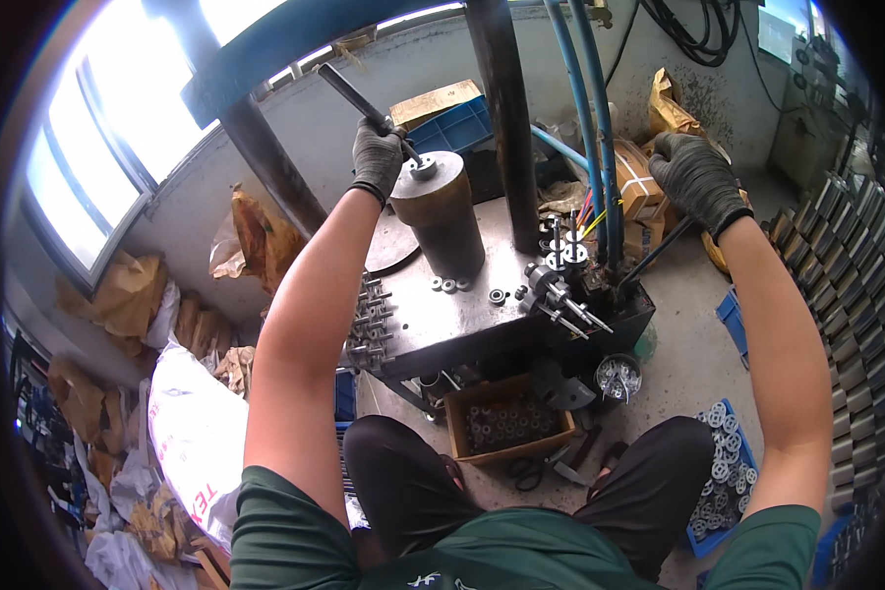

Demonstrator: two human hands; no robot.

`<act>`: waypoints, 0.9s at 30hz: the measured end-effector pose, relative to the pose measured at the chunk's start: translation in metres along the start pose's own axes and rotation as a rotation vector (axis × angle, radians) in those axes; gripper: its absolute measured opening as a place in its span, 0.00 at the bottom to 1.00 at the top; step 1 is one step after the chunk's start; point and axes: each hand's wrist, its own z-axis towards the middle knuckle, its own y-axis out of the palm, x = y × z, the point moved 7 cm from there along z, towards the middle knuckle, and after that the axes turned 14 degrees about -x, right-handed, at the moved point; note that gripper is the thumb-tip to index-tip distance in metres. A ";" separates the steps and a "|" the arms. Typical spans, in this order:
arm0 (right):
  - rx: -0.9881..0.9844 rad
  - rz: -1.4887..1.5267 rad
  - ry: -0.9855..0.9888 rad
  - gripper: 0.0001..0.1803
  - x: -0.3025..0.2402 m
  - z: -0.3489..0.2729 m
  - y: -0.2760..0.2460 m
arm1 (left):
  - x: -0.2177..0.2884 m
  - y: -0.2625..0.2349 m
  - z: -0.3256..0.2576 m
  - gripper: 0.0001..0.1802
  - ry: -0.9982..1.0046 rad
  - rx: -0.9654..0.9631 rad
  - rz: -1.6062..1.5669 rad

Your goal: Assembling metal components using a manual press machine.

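My left hand [377, 157], in a dark grey glove, is closed around a tilted metal rod [344, 88]. The narrow lower end of the rod meets a small round metal part [423, 169] on top of a thick steel cylinder [438, 218]. That cylinder stands upright on a metal press table [423, 313]. Off to the right, my gloved right hand [696, 182] is curled over a dark lever [657, 252]; its fingertips are hidden. Small metal rings [449, 285] lie before the cylinder. Shafts with round hubs [560, 295] rest at the table's right.
Several shafts [372, 324] line the table's left edge. Below are a cardboard box [457, 438] of rings, a hammer [568, 472] and a tin [619, 379] of small parts. A blue crate [700, 546] holds metal wheels. Stacked metal parts [855, 344] fill the right. Dark posts [506, 118] rise behind.
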 end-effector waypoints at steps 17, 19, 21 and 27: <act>-0.039 0.033 0.019 0.28 -0.012 -0.051 -0.008 | 0.027 0.018 0.008 0.20 0.112 -0.114 0.590; -0.066 0.080 0.027 0.26 -0.020 -0.078 -0.012 | 0.023 0.018 0.008 0.20 0.079 -0.118 0.570; -0.117 0.070 -0.057 0.25 -0.022 -0.101 -0.003 | 0.020 0.009 0.008 0.20 0.083 -0.098 0.546; -0.303 -0.017 -0.125 0.22 -0.024 -0.173 0.018 | 0.022 0.015 -0.003 0.18 0.057 -0.102 0.480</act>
